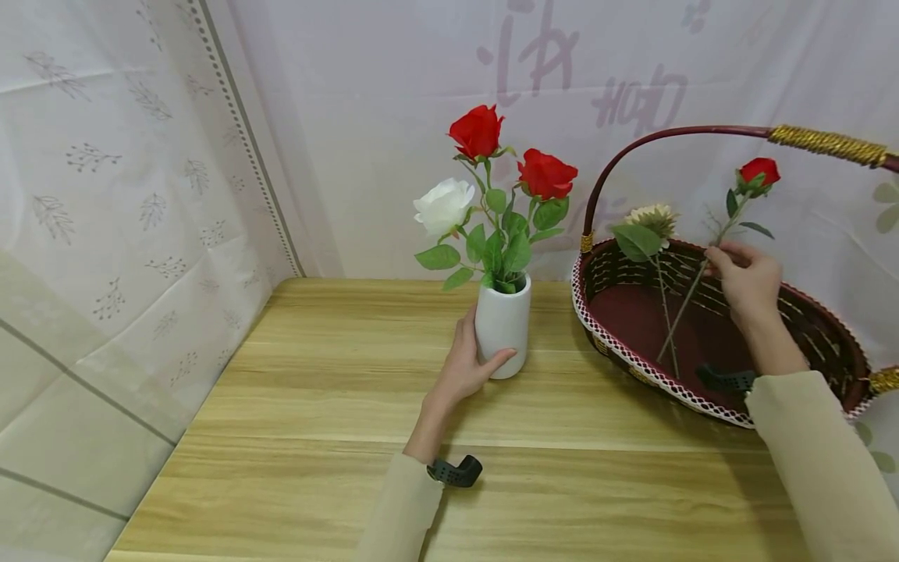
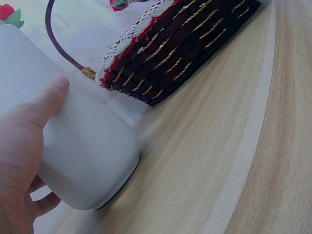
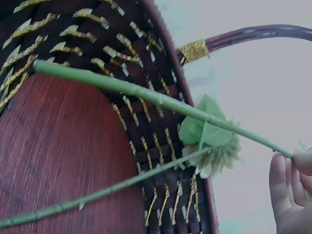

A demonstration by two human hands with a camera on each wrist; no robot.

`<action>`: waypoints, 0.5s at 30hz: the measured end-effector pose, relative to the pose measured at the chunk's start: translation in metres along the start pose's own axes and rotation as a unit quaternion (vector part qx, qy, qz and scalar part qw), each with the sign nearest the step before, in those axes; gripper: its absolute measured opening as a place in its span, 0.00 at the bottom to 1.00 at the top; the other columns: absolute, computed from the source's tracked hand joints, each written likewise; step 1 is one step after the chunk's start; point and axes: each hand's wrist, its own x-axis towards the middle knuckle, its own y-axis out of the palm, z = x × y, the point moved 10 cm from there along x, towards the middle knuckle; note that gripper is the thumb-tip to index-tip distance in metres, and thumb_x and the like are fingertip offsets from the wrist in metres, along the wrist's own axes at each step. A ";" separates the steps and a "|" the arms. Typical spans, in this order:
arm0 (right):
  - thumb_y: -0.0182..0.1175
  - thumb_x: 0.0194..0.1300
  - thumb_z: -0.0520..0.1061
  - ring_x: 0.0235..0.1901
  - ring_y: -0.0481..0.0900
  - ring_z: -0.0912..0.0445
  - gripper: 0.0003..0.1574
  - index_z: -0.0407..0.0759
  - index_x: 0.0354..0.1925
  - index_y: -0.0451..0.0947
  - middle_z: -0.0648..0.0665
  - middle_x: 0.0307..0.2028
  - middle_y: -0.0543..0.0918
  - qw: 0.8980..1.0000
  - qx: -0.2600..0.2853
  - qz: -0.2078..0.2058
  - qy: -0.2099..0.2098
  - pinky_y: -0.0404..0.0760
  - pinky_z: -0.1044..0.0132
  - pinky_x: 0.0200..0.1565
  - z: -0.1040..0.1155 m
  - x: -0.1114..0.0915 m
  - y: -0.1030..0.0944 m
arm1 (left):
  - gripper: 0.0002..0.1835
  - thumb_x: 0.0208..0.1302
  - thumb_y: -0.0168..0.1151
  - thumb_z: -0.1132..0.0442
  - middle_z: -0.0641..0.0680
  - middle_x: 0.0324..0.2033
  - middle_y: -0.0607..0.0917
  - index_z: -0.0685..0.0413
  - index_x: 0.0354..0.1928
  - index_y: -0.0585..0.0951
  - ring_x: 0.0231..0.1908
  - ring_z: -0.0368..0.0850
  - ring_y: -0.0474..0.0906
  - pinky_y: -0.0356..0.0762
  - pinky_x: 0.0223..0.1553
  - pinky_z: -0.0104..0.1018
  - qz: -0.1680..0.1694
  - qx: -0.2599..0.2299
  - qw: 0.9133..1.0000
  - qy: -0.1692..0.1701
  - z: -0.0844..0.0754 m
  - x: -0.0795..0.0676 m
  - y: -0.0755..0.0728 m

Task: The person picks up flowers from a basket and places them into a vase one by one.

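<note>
A white vase (image 1: 502, 332) stands on the wooden table, and my left hand (image 1: 467, 363) grips its left side, the thumb across the front. In the left wrist view the thumb lies along the vase (image 2: 92, 151). Two red roses (image 1: 548, 173) and a white rose (image 1: 444, 206) with green leaves rise out of it. Over the basket, my right hand (image 1: 750, 279) pinches the stem of another red rose (image 1: 758, 173), its bloom upward. The cut end of that stem (image 3: 122, 87) shows in the right wrist view. A cream flower (image 1: 652, 222) leans inside the basket.
The dark woven basket (image 1: 611, 347), with white lace trim and a tall arched handle (image 1: 674, 131), sits at the right of the table (image 1: 302, 406). Pale printed cloth (image 1: 365, 140) hangs behind the table and along its left side.
</note>
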 end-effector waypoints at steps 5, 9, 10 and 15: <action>0.65 0.68 0.40 0.22 0.81 0.65 0.06 0.43 0.44 0.80 0.58 0.31 0.84 0.999 0.041 -0.002 -0.013 0.79 0.77 0.28 0.011 -0.004 0.005 | 0.55 0.64 0.70 0.44 0.62 0.69 0.62 0.49 0.80 0.45 0.64 0.54 0.66 0.67 0.65 0.53 0.000 0.003 1.000 0.000 0.000 0.000 0.000; 0.65 0.68 0.36 0.21 0.81 0.64 0.04 0.44 0.40 0.82 0.56 0.30 0.85 0.997 0.073 -0.004 -0.025 0.80 0.76 0.28 0.019 -0.006 0.010 | 0.55 0.64 0.70 0.45 0.61 0.69 0.62 0.49 0.80 0.45 0.65 0.54 0.66 0.67 0.65 0.52 -0.001 0.001 1.000 -0.001 0.000 0.000 -0.001; 0.65 0.67 0.36 0.21 0.81 0.63 0.04 0.44 0.40 0.82 0.55 0.31 0.85 0.997 0.076 -0.004 -0.026 0.80 0.76 0.27 0.020 -0.006 0.010 | 0.55 0.64 0.71 0.45 0.61 0.69 0.61 0.49 0.80 0.45 0.65 0.54 0.66 0.67 0.65 0.52 -0.001 0.001 1.000 -0.001 0.001 0.000 -0.001; 0.66 0.65 0.35 0.22 0.82 0.62 0.05 0.42 0.40 0.84 0.53 0.32 0.87 0.994 0.107 -0.005 -0.030 0.80 0.74 0.28 0.025 -0.009 0.014 | 0.55 0.64 0.71 0.46 0.62 0.70 0.61 0.49 0.80 0.45 0.65 0.54 0.65 0.66 0.65 0.53 -0.002 0.000 1.000 0.003 0.000 0.000 -0.001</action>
